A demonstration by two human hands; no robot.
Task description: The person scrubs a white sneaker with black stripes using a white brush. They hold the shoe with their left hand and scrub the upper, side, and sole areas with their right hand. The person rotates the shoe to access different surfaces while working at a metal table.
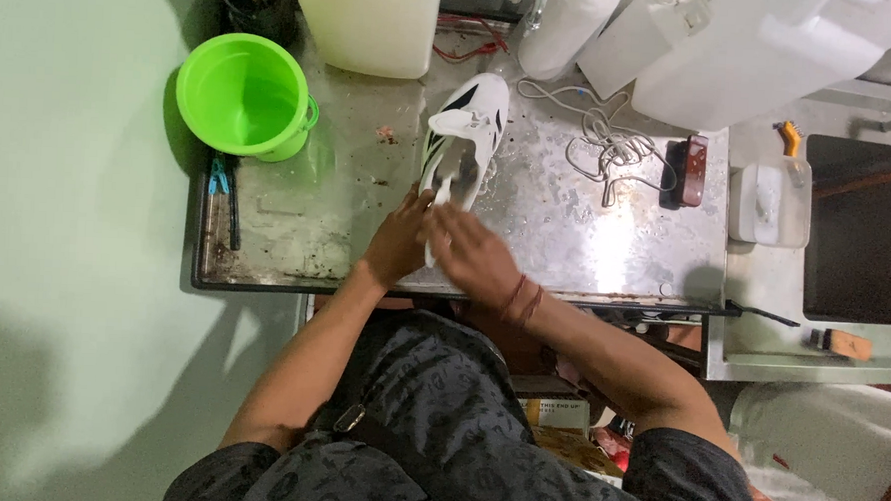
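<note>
The white sneaker with black stripes lies on the wet steel bench, heel toward the person. The left hand clasps the heel to steady it; the right hand curls its fingers beside it, contents hidden. A green bucket stands nearby.

I see my left hand and right hand meeting on the heel of a white shoe near the metal table's front edge, a green bucket at its back-left corner.
</note>
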